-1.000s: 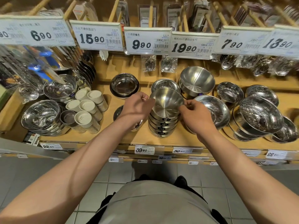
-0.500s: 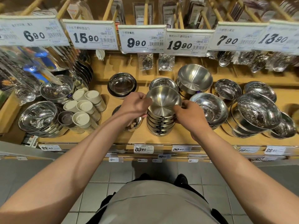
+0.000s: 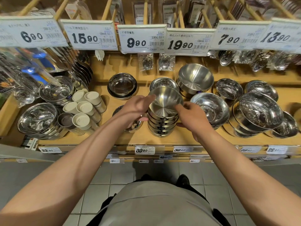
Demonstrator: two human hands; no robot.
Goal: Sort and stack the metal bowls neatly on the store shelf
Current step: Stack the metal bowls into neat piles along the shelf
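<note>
Your left hand [image 3: 136,107] lay against the left rim of the top bowl [image 3: 165,102], fingers nearly straight; your right hand [image 3: 193,119] pinched its right rim with curled fingertips. That brushed-steel bowl sat tilted atop the bowl stack [image 3: 162,126] near the wooden shelf's [image 3: 179,137] front edge. A shiny wide bowl [image 3: 211,109] crowded just right of the stack, a dark-bottomed dish [image 3: 122,85] stood behind-left, and a deep bowl [image 3: 195,78] behind-right. White-capped shakers [image 3: 83,108] were well left, with bare wood between.
</note>
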